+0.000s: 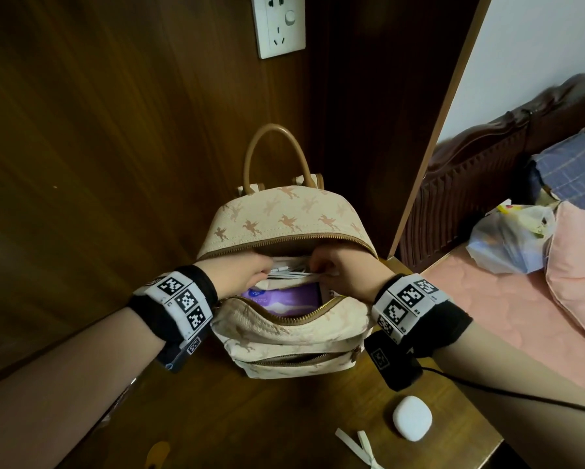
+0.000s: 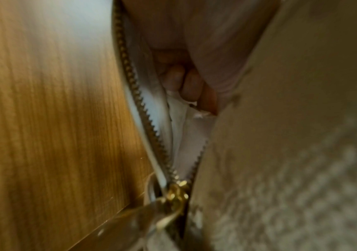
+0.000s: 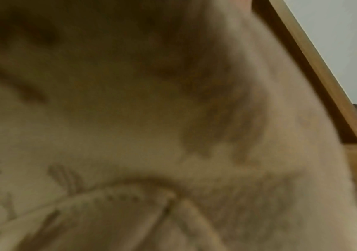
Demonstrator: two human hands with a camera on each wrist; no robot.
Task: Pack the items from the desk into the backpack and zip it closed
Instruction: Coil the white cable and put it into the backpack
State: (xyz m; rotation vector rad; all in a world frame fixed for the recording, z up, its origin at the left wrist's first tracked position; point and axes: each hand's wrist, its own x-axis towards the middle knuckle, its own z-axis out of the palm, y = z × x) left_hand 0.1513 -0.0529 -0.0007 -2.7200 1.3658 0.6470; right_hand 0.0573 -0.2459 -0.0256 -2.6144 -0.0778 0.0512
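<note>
The backpack [image 1: 284,265] stands unzipped on the bench [image 1: 284,418]. Inside its mouth, left hand [image 1: 240,269] and right hand [image 1: 338,265] each pinch a white cable bundle [image 1: 289,269] between them.

Cream backpack [image 1: 284,214] with tan horse print and tan top handle stands upright mid-desk, main zipper open, gold slider [image 2: 176,193] parked at the left end. Purple packet [image 1: 284,296] sits inside. White pebble-shaped case [image 1: 412,418] lies on the desk at 5 o'clock of it, white paper strips [image 1: 357,446] just beside the case at 7 o'clock.
</note>
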